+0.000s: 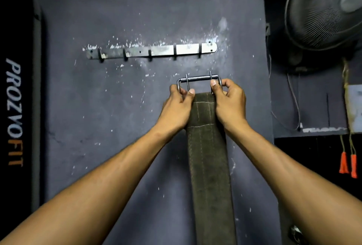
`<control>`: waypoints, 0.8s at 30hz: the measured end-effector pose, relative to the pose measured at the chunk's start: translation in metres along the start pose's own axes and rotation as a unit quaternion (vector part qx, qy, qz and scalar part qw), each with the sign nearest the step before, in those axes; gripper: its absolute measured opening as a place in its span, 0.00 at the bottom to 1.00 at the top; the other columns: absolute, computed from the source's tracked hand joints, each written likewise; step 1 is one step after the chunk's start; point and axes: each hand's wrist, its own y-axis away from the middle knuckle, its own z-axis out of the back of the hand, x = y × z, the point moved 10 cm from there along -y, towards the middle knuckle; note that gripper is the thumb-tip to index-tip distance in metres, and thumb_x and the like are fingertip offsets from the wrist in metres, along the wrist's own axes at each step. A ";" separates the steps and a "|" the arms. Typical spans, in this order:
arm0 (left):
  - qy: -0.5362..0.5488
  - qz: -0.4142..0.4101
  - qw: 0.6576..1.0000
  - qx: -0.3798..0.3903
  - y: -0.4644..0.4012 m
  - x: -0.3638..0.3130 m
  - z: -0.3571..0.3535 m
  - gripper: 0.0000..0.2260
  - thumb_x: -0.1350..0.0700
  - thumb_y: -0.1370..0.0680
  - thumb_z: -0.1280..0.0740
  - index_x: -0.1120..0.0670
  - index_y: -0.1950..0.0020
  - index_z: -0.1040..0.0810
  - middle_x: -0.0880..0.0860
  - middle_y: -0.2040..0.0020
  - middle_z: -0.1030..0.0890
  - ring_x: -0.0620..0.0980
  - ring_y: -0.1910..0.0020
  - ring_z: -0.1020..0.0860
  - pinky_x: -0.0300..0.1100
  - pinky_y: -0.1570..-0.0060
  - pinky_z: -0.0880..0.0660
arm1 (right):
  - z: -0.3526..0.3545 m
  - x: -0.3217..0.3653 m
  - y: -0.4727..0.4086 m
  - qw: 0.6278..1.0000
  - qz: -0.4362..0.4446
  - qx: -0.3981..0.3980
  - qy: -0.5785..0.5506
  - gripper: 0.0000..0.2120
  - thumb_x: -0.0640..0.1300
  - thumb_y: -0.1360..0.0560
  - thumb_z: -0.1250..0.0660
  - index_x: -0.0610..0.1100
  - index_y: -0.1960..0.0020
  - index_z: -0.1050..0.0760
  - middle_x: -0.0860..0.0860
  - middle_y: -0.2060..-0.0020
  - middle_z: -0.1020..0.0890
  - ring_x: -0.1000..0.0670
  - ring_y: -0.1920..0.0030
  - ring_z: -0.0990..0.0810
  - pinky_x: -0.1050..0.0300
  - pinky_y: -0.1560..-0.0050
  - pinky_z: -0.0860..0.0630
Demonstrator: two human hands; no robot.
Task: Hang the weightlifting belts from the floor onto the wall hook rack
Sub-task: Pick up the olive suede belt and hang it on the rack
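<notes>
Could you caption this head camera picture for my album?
Both hands, left and right, lift a belt by its buckle toward empty wall hooks.

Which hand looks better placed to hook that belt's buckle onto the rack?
The right hand, probably. Both hands grip the belt at its buckle, but the right sits almost directly below the nearest hooks at the rack's right end; the left hand could steady the strap.

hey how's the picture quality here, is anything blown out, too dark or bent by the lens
Head view: dim overall; the right end of the hook rack glares nearly white, the left strip beside the wall falls almost black, and the fan is murky. Wide-angle bending curves that strip's edge and stretches the forearms. Belt, buckle, left hand and right hand look sharp.
</notes>
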 end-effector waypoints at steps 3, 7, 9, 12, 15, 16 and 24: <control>0.048 -0.014 0.999 -0.007 -0.047 -0.015 0.003 0.11 0.44 0.15 0.42 0.51 0.50 0.29 0.52 0.55 0.20 0.54 0.56 0.19 0.58 0.50 0.18 | -0.006 0.009 -0.047 1.000 0.018 -0.021 0.015 0.18 0.54 0.18 0.33 0.40 0.57 0.24 0.47 0.67 0.23 0.50 0.65 0.27 0.53 0.65 0.32; 0.086 -0.002 0.996 -0.003 -0.112 -0.027 0.000 0.15 0.48 0.14 0.42 0.53 0.58 0.28 0.61 0.56 0.19 0.67 0.48 0.17 0.67 0.42 0.21 | -0.011 0.012 -0.105 0.999 0.006 -0.034 0.036 0.22 0.55 0.18 0.33 0.34 0.54 0.25 0.45 0.65 0.23 0.49 0.63 0.28 0.54 0.65 0.33; 0.074 -0.006 0.997 -0.013 -0.144 -0.031 -0.004 0.18 0.49 0.14 0.41 0.55 0.63 0.30 0.64 0.57 0.21 0.71 0.46 0.18 0.66 0.41 0.21 | -0.011 0.012 -0.131 0.998 0.001 -0.043 0.050 0.22 0.55 0.18 0.33 0.35 0.57 0.26 0.46 0.66 0.25 0.49 0.63 0.30 0.53 0.66 0.35; 0.069 -0.008 0.997 -0.038 -0.182 -0.034 -0.008 0.20 0.51 0.15 0.39 0.55 0.67 0.31 0.67 0.58 0.21 0.66 0.55 0.19 0.65 0.42 0.21 | -0.018 0.005 -0.164 0.997 -0.010 -0.033 0.063 0.18 0.55 0.19 0.32 0.44 0.60 0.27 0.47 0.66 0.25 0.48 0.63 0.30 0.53 0.65 0.34; 0.070 0.011 0.997 -0.041 -0.195 -0.028 -0.009 0.21 0.52 0.15 0.38 0.55 0.68 0.32 0.73 0.56 0.21 0.70 0.54 0.18 0.66 0.43 0.20 | -0.026 0.000 -0.174 0.997 -0.026 -0.024 0.076 0.17 0.54 0.18 0.32 0.45 0.60 0.28 0.48 0.66 0.25 0.48 0.63 0.30 0.53 0.64 0.34; 0.071 0.016 0.997 -0.031 -0.196 -0.025 -0.014 0.21 0.52 0.15 0.38 0.55 0.68 0.32 0.73 0.57 0.21 0.72 0.52 0.18 0.65 0.43 0.20 | -0.027 -0.004 -0.174 0.996 -0.029 -0.020 0.076 0.18 0.54 0.18 0.33 0.45 0.61 0.30 0.49 0.67 0.26 0.48 0.64 0.32 0.53 0.65 0.34; 0.126 -0.014 0.991 0.040 -0.113 0.023 -0.063 0.20 0.42 0.16 0.40 0.55 0.42 0.17 0.52 0.52 0.12 0.51 0.54 0.13 0.50 0.51 0.16 | -0.018 -0.048 -0.099 0.996 -0.001 0.038 0.078 0.20 0.64 0.19 0.37 0.46 0.51 0.21 0.54 0.59 0.16 0.52 0.56 0.20 0.57 0.58 0.28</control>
